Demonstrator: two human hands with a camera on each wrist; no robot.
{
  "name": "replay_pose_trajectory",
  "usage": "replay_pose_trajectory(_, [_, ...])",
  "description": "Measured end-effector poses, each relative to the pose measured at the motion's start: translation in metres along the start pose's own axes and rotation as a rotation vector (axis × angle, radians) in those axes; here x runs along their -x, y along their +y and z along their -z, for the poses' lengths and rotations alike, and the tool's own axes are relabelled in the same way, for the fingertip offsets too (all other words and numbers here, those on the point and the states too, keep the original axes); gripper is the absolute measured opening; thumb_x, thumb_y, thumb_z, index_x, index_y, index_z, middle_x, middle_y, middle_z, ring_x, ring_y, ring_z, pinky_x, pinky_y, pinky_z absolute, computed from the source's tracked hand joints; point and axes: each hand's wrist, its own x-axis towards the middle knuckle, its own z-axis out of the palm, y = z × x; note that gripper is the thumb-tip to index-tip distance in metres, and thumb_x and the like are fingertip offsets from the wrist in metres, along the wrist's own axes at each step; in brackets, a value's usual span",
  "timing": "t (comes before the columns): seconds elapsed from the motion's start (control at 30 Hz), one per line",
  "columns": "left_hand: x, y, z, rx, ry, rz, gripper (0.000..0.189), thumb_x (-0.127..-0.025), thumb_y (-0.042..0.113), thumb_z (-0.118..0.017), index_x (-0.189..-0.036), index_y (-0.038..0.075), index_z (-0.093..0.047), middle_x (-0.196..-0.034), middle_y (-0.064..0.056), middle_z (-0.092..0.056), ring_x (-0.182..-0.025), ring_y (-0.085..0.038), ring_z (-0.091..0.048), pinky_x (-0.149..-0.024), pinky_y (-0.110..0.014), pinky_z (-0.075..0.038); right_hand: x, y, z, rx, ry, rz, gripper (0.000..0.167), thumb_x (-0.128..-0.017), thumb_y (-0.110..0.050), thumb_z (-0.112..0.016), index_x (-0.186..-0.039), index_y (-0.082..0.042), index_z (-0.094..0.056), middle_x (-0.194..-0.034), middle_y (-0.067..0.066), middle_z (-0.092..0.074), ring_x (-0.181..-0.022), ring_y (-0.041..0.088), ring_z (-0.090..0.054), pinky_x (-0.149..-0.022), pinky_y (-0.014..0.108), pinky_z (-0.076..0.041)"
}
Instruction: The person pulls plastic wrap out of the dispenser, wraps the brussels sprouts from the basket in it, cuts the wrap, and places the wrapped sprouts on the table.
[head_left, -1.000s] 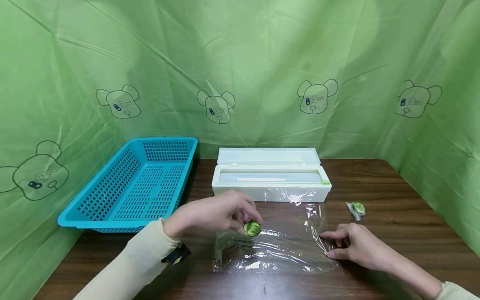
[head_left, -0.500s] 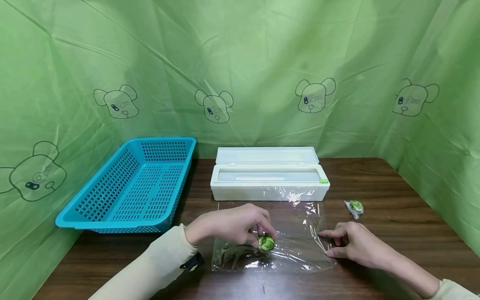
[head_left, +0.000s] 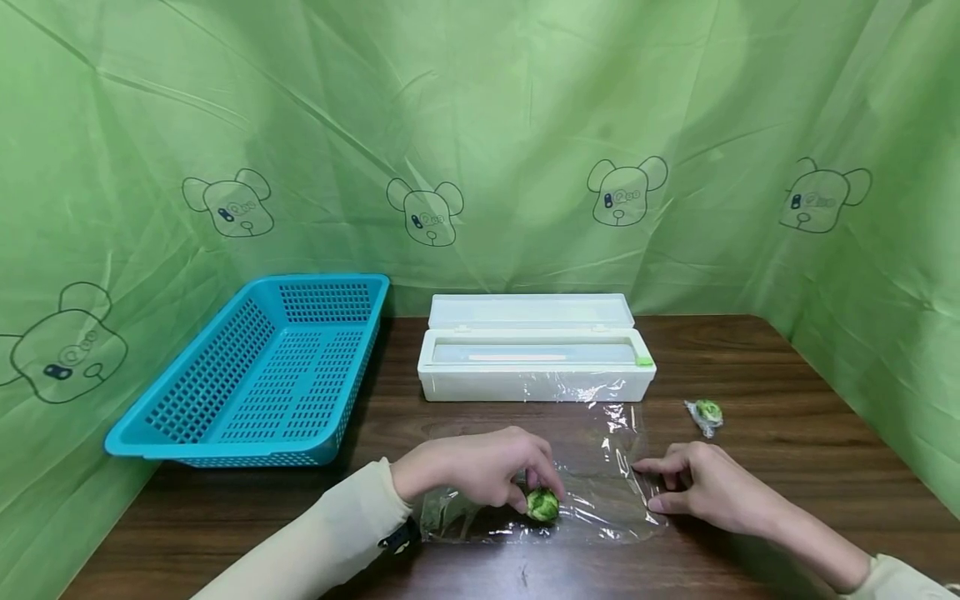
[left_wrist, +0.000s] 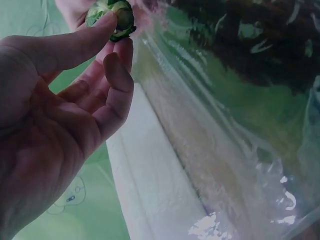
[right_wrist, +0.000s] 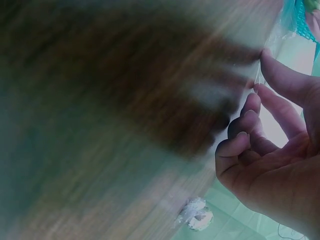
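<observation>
A Brussels sprout [head_left: 542,505] is pinched between the thumb and fingers of my left hand [head_left: 495,468], low over a sheet of cling film [head_left: 600,504]. In the left wrist view the thumb lies across the sprout [left_wrist: 120,21]. The clear, wrinkled film runs forward from a white cling film dispenser [head_left: 536,383]. My right hand [head_left: 712,487] presses the film's right edge with index fingertip and thumb tip set apart. In the right wrist view those tips of the right hand [right_wrist: 280,130] meet the table at the film's edge, with the other fingers curled in.
A blue plastic basket [head_left: 360,367] stands at the left. The dispenser's lid [head_left: 531,311] is raised, with a green slider [head_left: 644,362] at its right end. A film-wrapped sprout [head_left: 707,414] lies on the brown wooden table [head_left: 750,358], behind my right hand. Green cloth [head_left: 517,100] hangs around the table.
My left hand has carried the sprout right and toward me, lower over the film. My right hand stays at the film's edge. The view has shifted slightly.
</observation>
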Motion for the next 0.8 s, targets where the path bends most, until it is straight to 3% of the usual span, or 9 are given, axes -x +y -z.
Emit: replay_pose_trajectory(0.8, [-0.0033, -0.0062, -0.0103, -0.028, -0.007, 0.009, 0.055, -0.080, -0.008, -0.083, -0.128, 0.018, -0.077, -0.107, 0.012, -0.063, -0.092, 0.003, -0.058, -0.086, -0.010, -0.045, -0.0009, -0.0009, 0.0004, 0.007, -0.009, -0.023, 0.046, -0.082, -0.030, -0.090, -0.121, -0.009, -0.080, -0.077, -0.019, -0.053, -0.066, 0.000, -0.044, -0.057, 0.024, -0.041])
